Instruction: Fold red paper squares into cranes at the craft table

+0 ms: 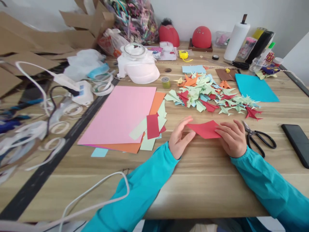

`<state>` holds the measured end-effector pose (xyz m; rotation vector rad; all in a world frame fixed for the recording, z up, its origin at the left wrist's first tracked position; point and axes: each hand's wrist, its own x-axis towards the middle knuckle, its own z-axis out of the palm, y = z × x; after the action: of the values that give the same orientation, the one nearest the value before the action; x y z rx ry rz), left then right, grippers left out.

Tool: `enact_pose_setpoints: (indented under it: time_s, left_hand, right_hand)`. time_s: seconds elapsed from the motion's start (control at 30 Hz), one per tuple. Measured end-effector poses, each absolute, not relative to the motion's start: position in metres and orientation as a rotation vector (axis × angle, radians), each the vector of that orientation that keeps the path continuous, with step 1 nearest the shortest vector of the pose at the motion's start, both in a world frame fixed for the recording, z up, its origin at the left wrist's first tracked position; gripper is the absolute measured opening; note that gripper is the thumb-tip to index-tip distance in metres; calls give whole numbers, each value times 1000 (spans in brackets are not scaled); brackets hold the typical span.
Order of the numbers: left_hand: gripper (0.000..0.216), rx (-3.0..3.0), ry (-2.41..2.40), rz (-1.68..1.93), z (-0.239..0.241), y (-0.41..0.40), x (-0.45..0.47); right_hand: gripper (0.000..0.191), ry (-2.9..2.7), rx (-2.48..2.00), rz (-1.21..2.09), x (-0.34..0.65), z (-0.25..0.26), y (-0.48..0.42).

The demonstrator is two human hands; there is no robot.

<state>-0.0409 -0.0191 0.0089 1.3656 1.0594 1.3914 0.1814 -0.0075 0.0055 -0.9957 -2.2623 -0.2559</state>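
Note:
A red sheet of paper (204, 129) lies flat on the wooden table (205, 180) between my hands. My left hand (180, 138) pinches its left corner with thumb and fingers. My right hand (231, 137) presses down on its right edge, fingers curled onto the paper. Both sleeves are teal. Just beyond lies a pile of folded paper shapes (212, 95) in green, red, orange and blue.
Black scissors (258, 138) lie right of my right hand, a dark phone (298, 141) further right. A pink sheet (120, 114) on orange paper with cut strips (152, 127) lies left. A blue sheet (254, 87), paper towel roll (236, 40), jar (134, 51), tape rolls and cables surround.

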Motion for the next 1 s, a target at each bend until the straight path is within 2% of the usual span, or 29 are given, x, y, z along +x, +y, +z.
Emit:
enact_pose_setpoints:
  time_s: [0.17, 0.33, 0.5, 0.67, 0.77, 0.83, 1.0]
  left_hand:
    - [11, 1763, 1093, 1295, 13, -25, -37]
    - [13, 1388, 1158, 1351, 10, -29, -28]
    - [25, 966, 1063, 1363, 8, -29, -24]
    - [29, 962, 1047, 1293, 3, -31, -19]
    - [32, 1167, 1264, 1443, 2, -31, -25]
    - [36, 1507, 1420, 1538, 2, -31, -31]
    - [44, 2251, 1177, 1175, -2, -34, -34]
  right_hand:
    - [21, -2168, -1037, -270, 183, 4, -8]
    - [50, -1964, -1010, -350, 178, 1, -18]
    - [40, -2284, -859, -456, 168, 1, -26]
    - [36, -2476, -791, -275, 167, 6, -20]
    - [32, -2477, -795, -262, 170, 7, -18]
    - [28, -2487, -803, -241, 171, 6, -18]
    - [27, -2466, -845, -124, 168, 3, -23]
